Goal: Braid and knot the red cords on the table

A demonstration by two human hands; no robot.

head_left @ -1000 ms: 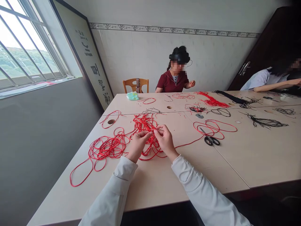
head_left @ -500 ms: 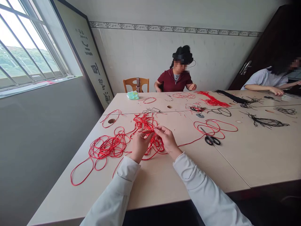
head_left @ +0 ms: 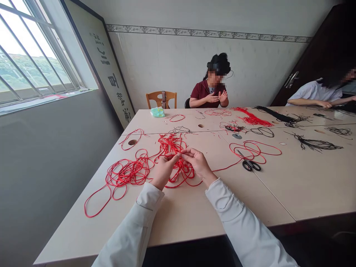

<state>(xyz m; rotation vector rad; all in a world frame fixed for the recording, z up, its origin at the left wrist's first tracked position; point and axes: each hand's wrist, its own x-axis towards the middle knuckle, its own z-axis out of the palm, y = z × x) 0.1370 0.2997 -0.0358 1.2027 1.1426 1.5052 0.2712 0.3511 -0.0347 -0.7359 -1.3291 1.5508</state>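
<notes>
Pinched between the fingertips of the left hand [head_left: 162, 172] and right hand [head_left: 198, 163], which nearly meet, red cord [head_left: 180, 152] lies over braided red cords [head_left: 169, 141] at the near side of the table [head_left: 189, 218]. Close finger work appears in hand; the next move calls for a steady pinch, clear of the loose loops [head_left: 128, 174] at left.

Wooden chair [head_left: 169, 97] beyond the table [head_left: 194, 218].

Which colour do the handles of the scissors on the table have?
The scissors' handles are black, best seen in the head view.
</notes>
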